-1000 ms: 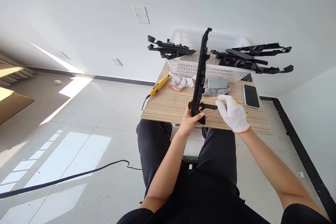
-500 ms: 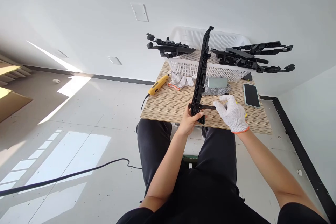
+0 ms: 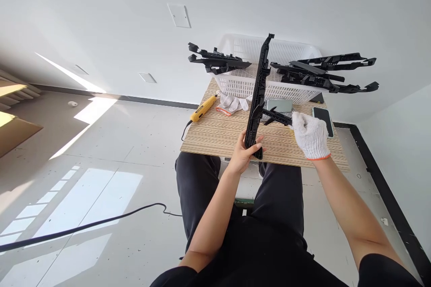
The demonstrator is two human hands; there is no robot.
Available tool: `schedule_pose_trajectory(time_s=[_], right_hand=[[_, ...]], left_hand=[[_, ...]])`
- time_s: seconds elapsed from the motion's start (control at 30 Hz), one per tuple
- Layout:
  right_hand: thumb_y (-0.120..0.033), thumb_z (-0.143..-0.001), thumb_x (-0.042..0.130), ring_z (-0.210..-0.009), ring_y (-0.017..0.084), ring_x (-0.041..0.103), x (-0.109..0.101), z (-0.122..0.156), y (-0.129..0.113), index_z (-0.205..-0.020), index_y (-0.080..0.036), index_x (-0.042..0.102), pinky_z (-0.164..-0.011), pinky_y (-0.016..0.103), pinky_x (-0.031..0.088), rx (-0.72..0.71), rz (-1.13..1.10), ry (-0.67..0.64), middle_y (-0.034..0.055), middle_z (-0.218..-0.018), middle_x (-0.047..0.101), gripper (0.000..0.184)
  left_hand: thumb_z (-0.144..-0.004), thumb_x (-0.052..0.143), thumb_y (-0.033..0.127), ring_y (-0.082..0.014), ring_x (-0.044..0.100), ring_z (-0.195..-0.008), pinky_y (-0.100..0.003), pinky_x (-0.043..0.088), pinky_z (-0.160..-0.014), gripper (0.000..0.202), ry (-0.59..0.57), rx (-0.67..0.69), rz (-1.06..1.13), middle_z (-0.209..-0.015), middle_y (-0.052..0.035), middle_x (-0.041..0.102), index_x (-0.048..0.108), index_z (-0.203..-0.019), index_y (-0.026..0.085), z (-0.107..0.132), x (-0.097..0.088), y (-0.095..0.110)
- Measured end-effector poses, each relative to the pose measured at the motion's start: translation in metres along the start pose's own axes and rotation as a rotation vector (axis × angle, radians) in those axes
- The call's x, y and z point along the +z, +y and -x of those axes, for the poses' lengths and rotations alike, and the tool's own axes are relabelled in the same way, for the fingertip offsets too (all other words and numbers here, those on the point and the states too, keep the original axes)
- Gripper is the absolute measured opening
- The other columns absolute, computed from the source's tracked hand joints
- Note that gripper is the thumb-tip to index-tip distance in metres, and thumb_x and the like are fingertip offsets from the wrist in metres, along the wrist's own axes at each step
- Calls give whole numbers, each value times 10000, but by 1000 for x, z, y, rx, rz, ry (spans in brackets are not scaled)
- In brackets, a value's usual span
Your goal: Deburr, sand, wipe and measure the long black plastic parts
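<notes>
Bare fingers of my left hand (image 3: pixel 243 156) wrap round the lower end of a long black plastic trim strip (image 3: pixel 259 87), which stands up tilted over the table. My right hand (image 3: pixel 310 136), in a white knitted glove with an orange cuff, is closed on a black caliper (image 3: pixel 279 117). The caliper points left, with one jaw over the strip's edge and another jaw just right of it. Whether the jaws touch the strip I cannot tell.
Behind the strip a white basket (image 3: pixel 235 86) bears several more black strips (image 3: pixel 313 74) jutting out both sides. On the wooden table (image 3: pixel 208 139) lie a yellow corded tool (image 3: pixel 203 108), a spare glove (image 3: pixel 232 104), a grey-green box (image 3: pixel 279 106) and a phone (image 3: pixel 326 119).
My right hand has moved right and slightly up, its fingers now closed round the caliper. The caliper's jaws have risen along the strip. My left hand and the strip stay put.
</notes>
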State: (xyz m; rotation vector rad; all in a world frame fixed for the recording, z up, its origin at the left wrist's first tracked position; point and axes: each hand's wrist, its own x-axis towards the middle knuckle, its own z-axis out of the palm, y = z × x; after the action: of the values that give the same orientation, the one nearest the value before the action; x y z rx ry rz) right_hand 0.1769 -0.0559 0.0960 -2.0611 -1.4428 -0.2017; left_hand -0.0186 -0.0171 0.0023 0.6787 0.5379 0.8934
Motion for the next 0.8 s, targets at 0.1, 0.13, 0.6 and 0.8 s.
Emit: schedule_pose_trajectory(time_s=[0.1, 0.13, 0.6, 0.8], right_hand=[[-546, -957, 409, -453, 115, 321, -1, -9, -3, -520, -218, 407, -510, 300, 210, -23, 57, 44, -4, -455, 417, 547], [-558, -960, 401, -460, 114, 323, -2, -12, -4, -524, -218, 395, -515, 299, 214, -30, 38, 51, -7, -461, 412, 553], [-418, -960, 362, -572, 184, 504, 4, -55, -7, -639, -185, 597, -567, 329, 199, -53, 234, 51, 81, -597, 598, 461], [-354, -1003, 250, -640, 220, 602, 22, -73, -5, -981, -140, 700, -565, 328, 233, -242, 410, -41, 131, -796, 702, 499]], left_hand=[[-663, 904, 234, -370, 486, -1416, -476, 591, -968, 667, -2, -2, 5, -1366, -57, 573, 517, -1203, 286, 0, -1, -1], [-664, 903, 234, -367, 492, -1412, -477, 588, -976, 664, -3, -1, 5, -1370, -55, 571, 519, -1203, 286, 0, -1, -1], [-663, 901, 226, -360, 504, -1402, -498, 571, -1005, 663, -13, -3, 5, -1399, -49, 567, 538, -1214, 290, 0, -2, 0], [-655, 906, 219, -352, 510, -1397, -489, 574, -997, 685, -10, -14, 16, -1370, -52, 593, 536, -1227, 292, -1, -4, -1]])
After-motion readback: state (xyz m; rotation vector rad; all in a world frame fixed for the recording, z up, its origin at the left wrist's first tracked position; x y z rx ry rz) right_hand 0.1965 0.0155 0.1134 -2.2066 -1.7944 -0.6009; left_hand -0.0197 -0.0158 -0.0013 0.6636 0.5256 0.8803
